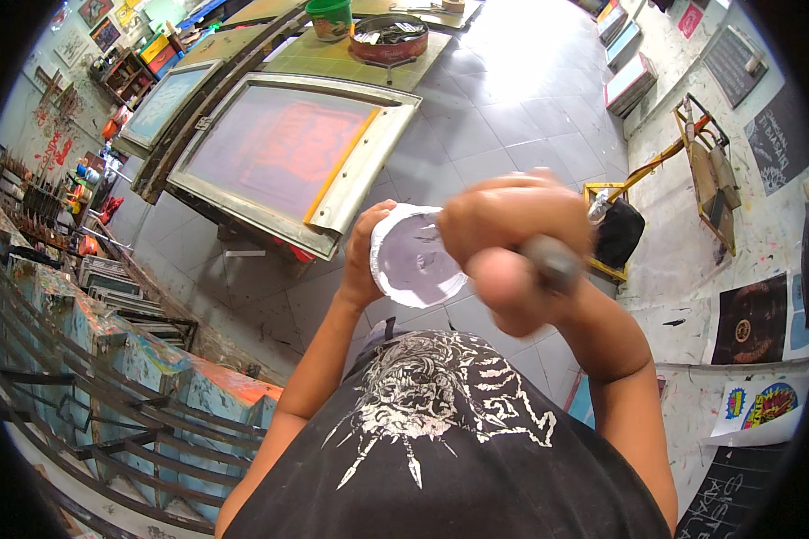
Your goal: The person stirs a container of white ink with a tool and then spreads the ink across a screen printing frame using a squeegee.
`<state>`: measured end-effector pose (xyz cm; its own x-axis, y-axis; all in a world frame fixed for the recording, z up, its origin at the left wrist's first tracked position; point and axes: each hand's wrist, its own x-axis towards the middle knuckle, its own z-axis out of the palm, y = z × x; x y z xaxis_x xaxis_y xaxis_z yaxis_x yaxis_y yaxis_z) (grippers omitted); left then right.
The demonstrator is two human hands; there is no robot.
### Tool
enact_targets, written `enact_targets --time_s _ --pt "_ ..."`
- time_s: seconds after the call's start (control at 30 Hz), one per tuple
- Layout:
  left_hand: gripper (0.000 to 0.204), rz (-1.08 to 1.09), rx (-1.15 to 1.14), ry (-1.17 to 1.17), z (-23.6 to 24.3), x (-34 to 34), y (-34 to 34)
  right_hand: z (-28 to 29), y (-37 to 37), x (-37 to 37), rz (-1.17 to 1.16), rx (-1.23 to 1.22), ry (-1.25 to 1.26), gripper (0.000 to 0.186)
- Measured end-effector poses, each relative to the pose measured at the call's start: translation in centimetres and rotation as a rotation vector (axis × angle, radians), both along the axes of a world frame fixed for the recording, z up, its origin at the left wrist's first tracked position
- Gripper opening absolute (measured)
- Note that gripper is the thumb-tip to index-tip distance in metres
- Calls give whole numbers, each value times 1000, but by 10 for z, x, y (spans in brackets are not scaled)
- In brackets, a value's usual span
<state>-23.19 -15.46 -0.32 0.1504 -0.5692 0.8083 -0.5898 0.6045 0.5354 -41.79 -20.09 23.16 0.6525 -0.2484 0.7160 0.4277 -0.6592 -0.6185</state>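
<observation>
My left hand (362, 256) holds a round tub (409, 260), wrapped round its left side. The tub has a ragged white rim and pale lavender-grey contents, seen from above. Just right of it and higher toward the camera, my right hand (517, 234) is blurred, its fingers closed round a dark rod-like handle (555, 265), which shows end-on. The lower part of that tool is hidden by the hand.
A framed screen (270, 153) with red showing through lies on a rack ahead-left. Behind it stand a green bucket (329, 18) and a red round tin (367, 47). Metal racks (108, 422) line the left, and a yellow stand (622, 274) is at right.
</observation>
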Motion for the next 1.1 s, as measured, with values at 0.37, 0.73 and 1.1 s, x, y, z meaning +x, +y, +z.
enact_targets --time_s 0.37,0.73,1.1 --pt "90 85 69 15 7 51 1 -6 -30 55 474 532 -191 51" --pt "109 89 584 548 4 37 -12 -31 -133 74 866 771 -81 54" --pt "106 81 315 937 8 -41 -68 11 -175 43 765 739 -96 59"
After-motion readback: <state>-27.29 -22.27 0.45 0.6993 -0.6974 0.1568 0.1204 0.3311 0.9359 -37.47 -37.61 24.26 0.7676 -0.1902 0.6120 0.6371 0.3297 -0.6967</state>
